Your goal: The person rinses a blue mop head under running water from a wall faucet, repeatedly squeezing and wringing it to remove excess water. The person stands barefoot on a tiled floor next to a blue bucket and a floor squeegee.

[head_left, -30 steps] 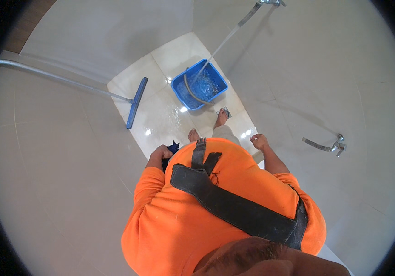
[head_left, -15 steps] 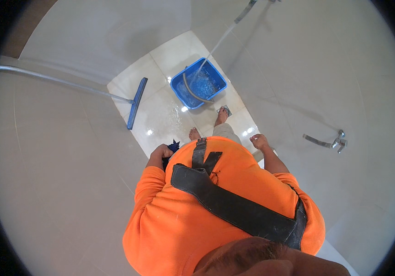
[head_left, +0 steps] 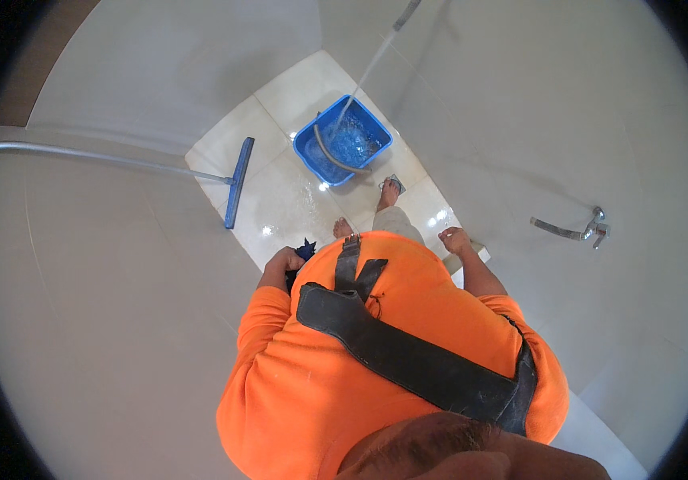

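A blue square bucket (head_left: 312, 152) stands on the wet tiled floor ahead of my bare feet, and a stream of water (head_left: 366, 70) falls into it from a spout above. My left hand (head_left: 283, 262) is closed on a dark blue cloth (head_left: 305, 250) at my waist. Empty, with loosely curled fingers, my right hand (head_left: 455, 239) hangs at my right side, next to a pale ledge. My orange shirt and a black strap fill the lower part of the view.
A blue-headed floor squeegee (head_left: 238, 192) with a long metal handle (head_left: 96, 156) leans at the left. A metal tap (head_left: 576, 230) sticks out of the wall at the right. Grey walls close in on both sides.
The view has shifted slightly. Both hands and the bucket stay where they were, and water keeps running into the bucket.
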Available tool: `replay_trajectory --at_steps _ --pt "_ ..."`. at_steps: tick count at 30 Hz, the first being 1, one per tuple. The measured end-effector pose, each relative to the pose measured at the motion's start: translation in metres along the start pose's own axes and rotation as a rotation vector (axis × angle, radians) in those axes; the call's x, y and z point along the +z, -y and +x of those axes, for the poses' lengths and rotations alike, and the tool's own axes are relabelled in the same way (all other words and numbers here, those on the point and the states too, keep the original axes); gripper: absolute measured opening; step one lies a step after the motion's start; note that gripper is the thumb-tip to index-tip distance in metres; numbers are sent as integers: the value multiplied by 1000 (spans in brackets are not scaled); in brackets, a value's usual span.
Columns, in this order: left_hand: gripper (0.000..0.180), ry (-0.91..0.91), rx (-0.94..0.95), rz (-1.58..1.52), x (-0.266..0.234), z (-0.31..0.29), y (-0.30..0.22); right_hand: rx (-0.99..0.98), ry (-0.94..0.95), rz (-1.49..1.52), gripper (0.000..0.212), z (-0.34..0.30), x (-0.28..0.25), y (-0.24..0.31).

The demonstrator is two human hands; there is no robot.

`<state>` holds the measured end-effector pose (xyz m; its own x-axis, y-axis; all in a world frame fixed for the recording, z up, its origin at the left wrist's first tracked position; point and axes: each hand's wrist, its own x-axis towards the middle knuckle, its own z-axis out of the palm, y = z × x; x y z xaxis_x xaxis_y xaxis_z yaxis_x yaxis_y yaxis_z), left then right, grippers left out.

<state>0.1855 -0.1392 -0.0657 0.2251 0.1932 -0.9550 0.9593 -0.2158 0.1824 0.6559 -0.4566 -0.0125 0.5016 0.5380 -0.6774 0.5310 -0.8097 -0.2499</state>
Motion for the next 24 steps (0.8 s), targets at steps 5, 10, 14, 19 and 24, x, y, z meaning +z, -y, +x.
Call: replay_trajectory --at_steps 5,10,14,19,24 --pt "76 -5 31 96 -4 -5 -9 73 11 34 42 -4 1 2" --pt "74 66 -37 -20 2 2 1 72 11 65 42 -3 -5 10" --pt "71 47 -63 -33 1 -10 -11 69 -16 34 42 -3 -7 11" --pt "70 15 -23 -4 -1 -25 -9 9 -17 22 40 2 -13 19" --pt "69 -33 -24 -34 -2 -40 -14 -20 -41 27 39 7 -17 17"
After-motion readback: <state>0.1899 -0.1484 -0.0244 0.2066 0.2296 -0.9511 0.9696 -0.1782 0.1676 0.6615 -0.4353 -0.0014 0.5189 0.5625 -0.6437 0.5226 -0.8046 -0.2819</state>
